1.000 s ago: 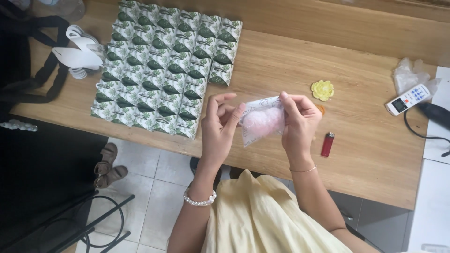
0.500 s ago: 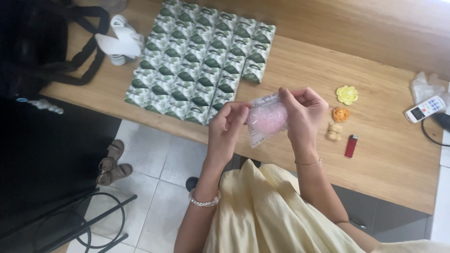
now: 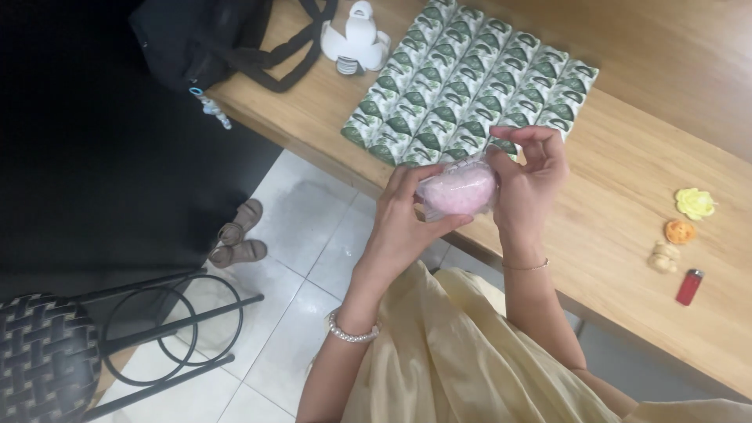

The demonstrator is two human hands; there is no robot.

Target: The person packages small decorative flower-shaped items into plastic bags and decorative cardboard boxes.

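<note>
The left hand [image 3: 403, 223] cups a soft pink flower in a clear crinkly wrapper [image 3: 458, 190], held in the air over the wooden surface [image 3: 627, 188] edge; the right hand [image 3: 529, 176] pinches the wrapper's end with fingertips closed. The slick film could slip or tear under tugging. Glossy leaf-print packets [image 3: 470, 82] tile the surface behind

A single head-worn view looks steeply down from above the person's chest, close over both hands, the left hand [image 3: 407, 223] and right hand [image 3: 526, 182], held before the light wooden tabletop [image 3: 627, 188]. It faces the table's near edge, tilted, taking in the white tiled floor [image 3: 305, 258] below; the table's far side seems cut off.
</note>
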